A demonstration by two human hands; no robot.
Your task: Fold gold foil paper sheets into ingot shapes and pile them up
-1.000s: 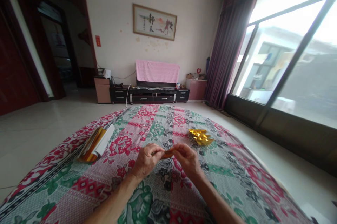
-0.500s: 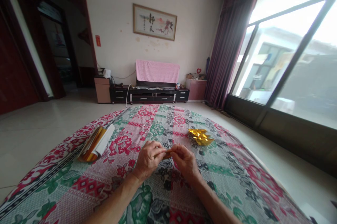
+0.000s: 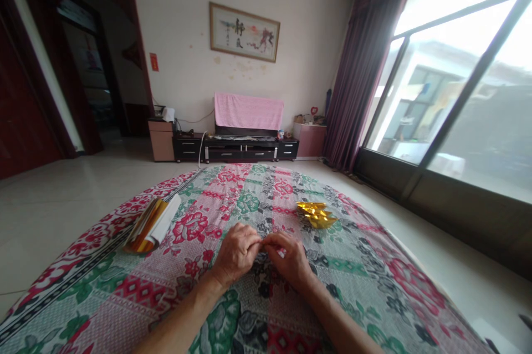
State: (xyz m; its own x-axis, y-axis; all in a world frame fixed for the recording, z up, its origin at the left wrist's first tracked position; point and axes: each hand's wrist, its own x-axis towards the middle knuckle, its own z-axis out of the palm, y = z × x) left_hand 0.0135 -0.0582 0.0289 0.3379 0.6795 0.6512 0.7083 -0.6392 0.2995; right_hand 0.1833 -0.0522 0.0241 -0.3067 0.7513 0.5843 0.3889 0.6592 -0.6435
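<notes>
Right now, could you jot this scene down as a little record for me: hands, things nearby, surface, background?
Hands: left hand and right hand meeting at pinched fingertips; anything between is hidden
Nearby, right: shiny gold folded pieces
Nearby, left: curled gold and white sheets
Surface: flowered cloth
Background: pink cloth draped above a black cabinet; framed picture higher up

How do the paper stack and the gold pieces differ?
The paper stack shows white, brown and gold; the gold pieces look shiny gold throughout. The paper stack is curled over, while the gold pieces have pointed tips. Both lie on the cloth.
</notes>
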